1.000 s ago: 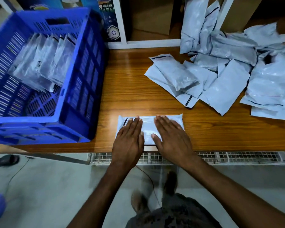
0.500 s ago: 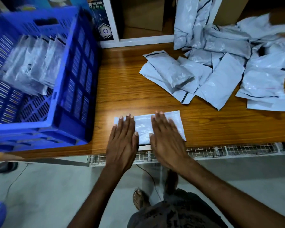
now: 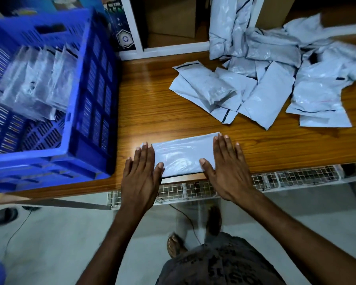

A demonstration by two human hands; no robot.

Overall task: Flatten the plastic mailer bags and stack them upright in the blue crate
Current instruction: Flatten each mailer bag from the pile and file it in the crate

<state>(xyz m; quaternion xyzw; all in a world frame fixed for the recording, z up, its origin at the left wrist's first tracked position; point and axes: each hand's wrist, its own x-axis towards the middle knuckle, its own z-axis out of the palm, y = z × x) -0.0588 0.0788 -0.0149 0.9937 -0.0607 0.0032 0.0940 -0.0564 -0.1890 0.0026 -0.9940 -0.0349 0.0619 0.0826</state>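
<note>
The blue crate [image 3: 74, 120] on the counter's [image 3: 152, 112] left held a row of flattened mailers [image 3: 39, 85], seemingly upright though blurred. The left hand [image 3: 141, 175] and right hand [image 3: 228, 167] pressed straight fingers [image 3: 145, 153] flat on one mailer [image 3: 181, 155] at the counter's near edge.

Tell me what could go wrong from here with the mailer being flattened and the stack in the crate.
1. The mailer lies right at the near edge of the table, with the left hand and right hand pressing flat on its ends. A push toward the person could slide it off onto the floor.
2. The bags in the blue crate lean rather than stand straight, with open space beside them. Adding another might make the row slump.
</note>
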